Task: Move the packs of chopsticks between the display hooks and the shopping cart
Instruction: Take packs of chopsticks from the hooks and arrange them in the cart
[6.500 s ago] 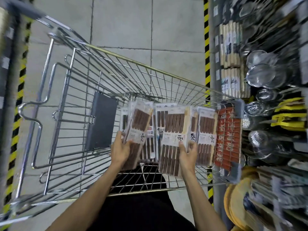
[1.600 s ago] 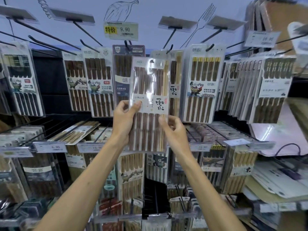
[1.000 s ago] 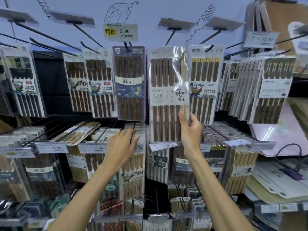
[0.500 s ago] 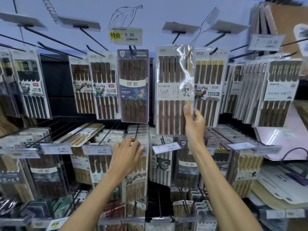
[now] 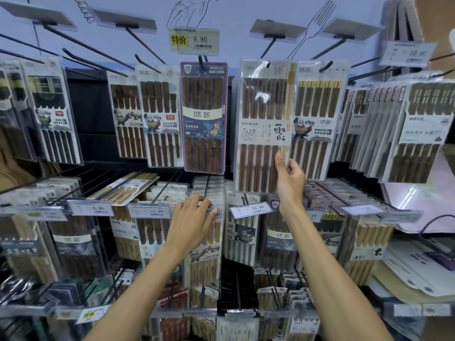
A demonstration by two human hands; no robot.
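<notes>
The chopstick pack (image 5: 263, 124) left the cart for an upper hook (image 5: 268, 65); the left hand (image 5: 194, 222) dropped away

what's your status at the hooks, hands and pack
Right hand pinches chopstick pack at its lower edge. Left hand open, resting on lower-row packs. Pack top at display hook, seating unclear. Neighbouring pack hangs close beside.

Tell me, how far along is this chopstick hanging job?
Done: the white-label pack seems threaded onto its hook in the upper row. In hand: the right hand pinches that pack's lower edge, while the left hand touches the lower-row packs, holding nothing. Left: letting go. The cart is out of view, so any remaining packs are unknown.
</notes>
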